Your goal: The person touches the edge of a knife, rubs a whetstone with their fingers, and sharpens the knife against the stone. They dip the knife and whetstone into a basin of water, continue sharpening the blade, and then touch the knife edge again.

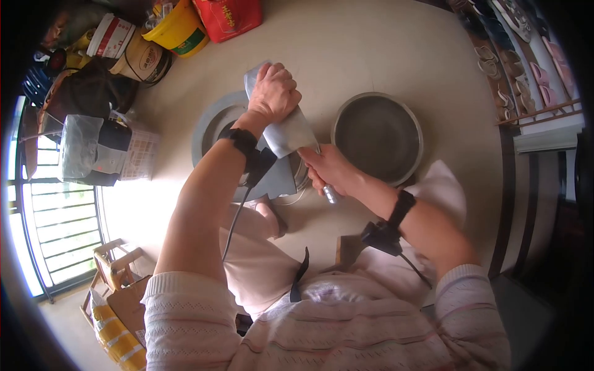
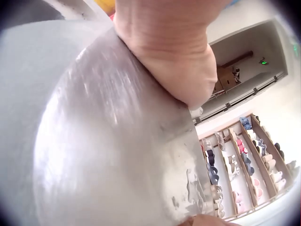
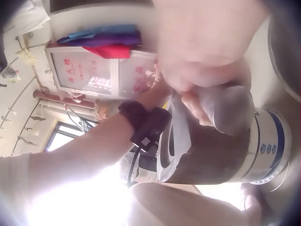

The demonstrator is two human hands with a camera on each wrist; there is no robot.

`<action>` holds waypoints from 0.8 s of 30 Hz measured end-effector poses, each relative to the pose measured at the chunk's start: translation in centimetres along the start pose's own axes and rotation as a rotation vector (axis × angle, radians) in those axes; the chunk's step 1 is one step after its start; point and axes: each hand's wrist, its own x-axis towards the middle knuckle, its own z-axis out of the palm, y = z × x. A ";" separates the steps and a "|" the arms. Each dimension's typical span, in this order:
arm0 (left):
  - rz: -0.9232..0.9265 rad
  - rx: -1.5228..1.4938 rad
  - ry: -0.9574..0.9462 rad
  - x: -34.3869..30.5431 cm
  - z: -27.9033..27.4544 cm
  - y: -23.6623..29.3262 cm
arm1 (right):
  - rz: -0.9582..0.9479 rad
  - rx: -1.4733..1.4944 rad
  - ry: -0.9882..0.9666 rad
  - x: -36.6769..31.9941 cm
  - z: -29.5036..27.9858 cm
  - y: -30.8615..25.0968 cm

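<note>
My left hand (image 1: 275, 93), fingers curled, holds the far end of a broad, shiny scoop-like metal tool (image 1: 291, 135). In the left wrist view the heel of that hand lies along the straight edge of the metal (image 2: 117, 141), whose other edge is rounded. My right hand (image 1: 334, 170) grips its cylindrical metal handle (image 1: 330, 195), with the thumb at the handle's root. The tool lies slantwise over a grey round-topped appliance (image 1: 204, 120), hiding part of it. The appliance's body shows a white lower section with a blue band (image 3: 268, 148).
A round, dark grey metal basin (image 1: 377, 139) stands on the floor to the right of the appliance. Buckets, including a yellow one (image 1: 179, 31), and a red bag (image 1: 229, 18) sit at the back left. A shoe rack (image 1: 538, 68) stands along the right wall.
</note>
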 end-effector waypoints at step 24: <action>-0.002 -0.067 0.091 -3.0 -0.1 4.9 | -0.053 -0.114 0.041 -3.7 -0.2 3.5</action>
